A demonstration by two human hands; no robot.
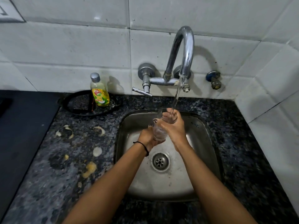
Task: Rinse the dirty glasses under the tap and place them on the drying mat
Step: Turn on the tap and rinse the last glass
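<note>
I hold a clear drinking glass (159,132) over the steel sink (200,159), tilted with its mouth up toward the back. My left hand (148,138) cups its base from the left. My right hand (175,126) wraps around its upper part near the rim. A stream of water runs from the curved chrome tap (186,50) onto the rim and my right fingers. A dark mat (24,126) lies on the counter at the far left.
A yellow dish-soap bottle (99,92) stands on a black tray (76,109) behind the sink's left side. Food scraps and peels (89,169) litter the dark granite counter left of the sink. The tap lever (141,91) points left. Tiled walls close the back and right.
</note>
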